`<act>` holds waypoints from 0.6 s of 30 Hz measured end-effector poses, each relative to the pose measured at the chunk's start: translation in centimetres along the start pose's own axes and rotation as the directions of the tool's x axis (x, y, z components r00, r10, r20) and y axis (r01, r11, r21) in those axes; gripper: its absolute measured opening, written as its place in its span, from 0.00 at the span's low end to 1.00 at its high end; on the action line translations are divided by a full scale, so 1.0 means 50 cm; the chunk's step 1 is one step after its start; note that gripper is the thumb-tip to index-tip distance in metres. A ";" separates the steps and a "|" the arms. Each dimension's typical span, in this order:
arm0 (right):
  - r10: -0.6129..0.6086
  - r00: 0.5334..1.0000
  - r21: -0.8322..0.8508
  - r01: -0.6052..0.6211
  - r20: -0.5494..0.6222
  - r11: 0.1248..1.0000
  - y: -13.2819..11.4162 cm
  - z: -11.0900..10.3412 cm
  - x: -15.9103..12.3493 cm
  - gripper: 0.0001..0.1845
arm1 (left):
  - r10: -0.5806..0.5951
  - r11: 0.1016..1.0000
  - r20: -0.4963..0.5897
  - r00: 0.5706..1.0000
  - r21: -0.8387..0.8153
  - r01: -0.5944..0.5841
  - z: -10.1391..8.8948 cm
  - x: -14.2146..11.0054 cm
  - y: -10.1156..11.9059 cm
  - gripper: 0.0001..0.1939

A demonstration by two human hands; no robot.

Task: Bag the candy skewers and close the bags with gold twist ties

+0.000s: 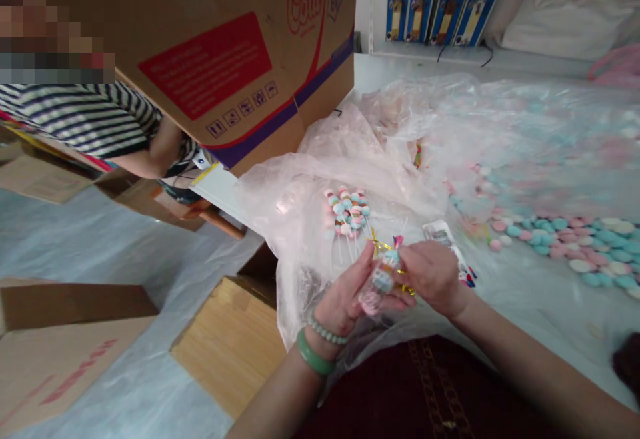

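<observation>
Beyond the working hands, a big cardboard carton [200, 45] with red and purple print stands upright at the desk [530, 319]'s far left, near a bunch of pink, blue and white candy sticks [347, 212] and crumpled, translucent plastic sheeting [320, 172], while round pastel candies [575, 242] lie loose at the right, some under the film. Low in front of these, the left hand [345, 295] cradles a clear-wrapped candy bundle [383, 280], its grip closed around it, and the right hand [433, 275] pinches its gathered top beside a shiny gold tie [407, 289].
</observation>
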State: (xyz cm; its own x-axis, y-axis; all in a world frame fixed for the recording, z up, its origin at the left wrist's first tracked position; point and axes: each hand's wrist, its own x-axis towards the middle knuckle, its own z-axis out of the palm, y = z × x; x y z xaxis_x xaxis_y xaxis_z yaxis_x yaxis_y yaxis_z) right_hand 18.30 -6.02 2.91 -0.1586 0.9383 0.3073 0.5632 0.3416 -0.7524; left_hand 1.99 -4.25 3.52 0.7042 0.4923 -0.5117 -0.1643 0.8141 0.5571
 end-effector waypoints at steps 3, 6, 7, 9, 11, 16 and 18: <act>-0.013 0.982 -0.038 0.020 0.189 0.999 -0.009 -0.002 -0.007 0.12 | -0.020 0.993 0.044 0.999 0.120 0.015 -0.027 -0.030 -0.003 0.30; 0.274 0.916 0.231 -0.346 0.294 0.909 -0.022 0.010 0.001 0.10 | 0.107 0.921 -0.002 0.994 0.377 -0.098 -0.043 -0.061 0.010 0.19; 0.338 0.851 0.339 -0.482 0.403 0.808 -0.027 0.016 0.003 0.08 | 0.153 0.863 -0.001 0.988 0.487 -0.133 -0.046 -0.074 0.017 0.16; 0.326 0.677 0.473 -0.711 0.660 0.520 -0.038 0.031 0.006 0.09 | 0.222 0.704 0.016 0.975 0.690 -0.172 -0.048 -0.105 0.034 0.12; 0.228 0.543 0.490 -0.835 0.808 0.252 -0.052 0.046 0.007 0.11 | 0.286 0.523 0.005 0.958 0.837 -0.160 -0.050 -0.142 0.048 0.10; 0.300 0.742 0.414 -0.609 0.600 0.677 -0.070 0.074 0.035 0.05 | 0.554 0.356 -0.238 0.798 0.934 0.032 -0.100 -0.247 0.056 0.12; 0.330 0.866 0.253 -0.439 0.376 0.862 -0.049 0.075 0.062 0.08 | 0.656 0.519 -0.446 0.609 0.852 0.064 -0.148 -0.282 0.050 0.15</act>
State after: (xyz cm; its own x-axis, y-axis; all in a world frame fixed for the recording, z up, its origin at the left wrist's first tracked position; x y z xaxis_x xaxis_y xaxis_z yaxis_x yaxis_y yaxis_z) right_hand 13.41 -3.76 3.53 -0.2564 0.9453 -0.2016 0.3503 -0.1035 -0.9309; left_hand -13.49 -6.89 7.28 0.0132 0.9713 -0.2375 0.5484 0.1916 0.8140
